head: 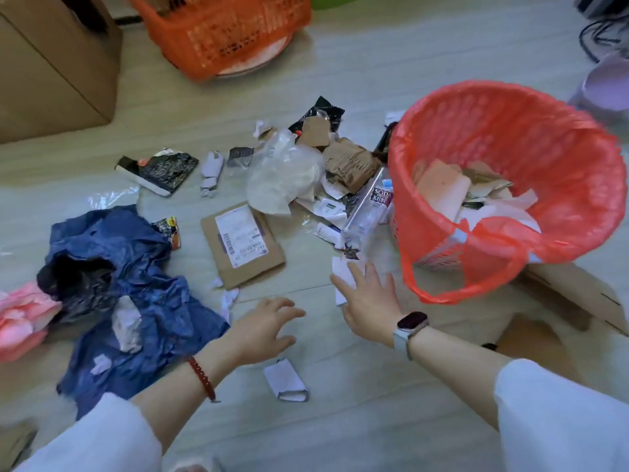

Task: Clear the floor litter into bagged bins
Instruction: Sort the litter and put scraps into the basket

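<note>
A large brown cardboard box [51,63] stands at the upper left on the pale wood-grain floor [357,76]. Just right of it an orange lattice basket [224,32] sits tilted over what may be a round white plate [258,57], though blur makes that uncertain. At the upper right, dark cables [599,39] trail near a lilac object [606,86] cut off by the frame edge.

White sleeves [561,420], red bead bracelet [201,378], pale-strapped smartwatch [410,327].
</note>
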The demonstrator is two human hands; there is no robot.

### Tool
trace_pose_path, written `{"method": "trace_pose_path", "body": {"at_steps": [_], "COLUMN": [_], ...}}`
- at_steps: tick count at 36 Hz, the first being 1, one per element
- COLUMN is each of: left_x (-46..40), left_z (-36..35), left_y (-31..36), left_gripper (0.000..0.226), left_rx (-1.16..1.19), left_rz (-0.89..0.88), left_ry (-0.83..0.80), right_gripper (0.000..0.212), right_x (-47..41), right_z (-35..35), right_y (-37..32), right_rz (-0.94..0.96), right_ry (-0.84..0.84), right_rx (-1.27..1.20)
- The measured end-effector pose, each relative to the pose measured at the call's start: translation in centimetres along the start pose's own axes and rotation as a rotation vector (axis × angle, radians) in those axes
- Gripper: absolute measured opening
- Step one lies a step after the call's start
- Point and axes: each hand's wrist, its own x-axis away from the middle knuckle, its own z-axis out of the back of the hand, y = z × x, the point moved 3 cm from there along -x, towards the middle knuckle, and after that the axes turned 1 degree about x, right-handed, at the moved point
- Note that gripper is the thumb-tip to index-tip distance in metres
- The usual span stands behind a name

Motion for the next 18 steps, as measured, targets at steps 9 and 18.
{"method": "trace_pose_path", "body": {"at_steps": [9,18], "left_x": [-0.3,0.2], "left_z": [-7.5,-9.1], "left_y": [0.0,-1.2], "left_gripper": [0.058,0.026], "left_rx": [-0.387,-0.195], "left_rz": [-0.382,-0.491], "left_ry": [0.098,0.282], "right_gripper": [0.052,0.03], "right_x": [-0.8,5.6], "right_z": [-5.9,-7.3], "right_y": [0.2,-0.3], "right_rz": [-0.161,-0.081], "right_ry": [-0.086,0.034], "right_rx": [0.008,-0.061]}}
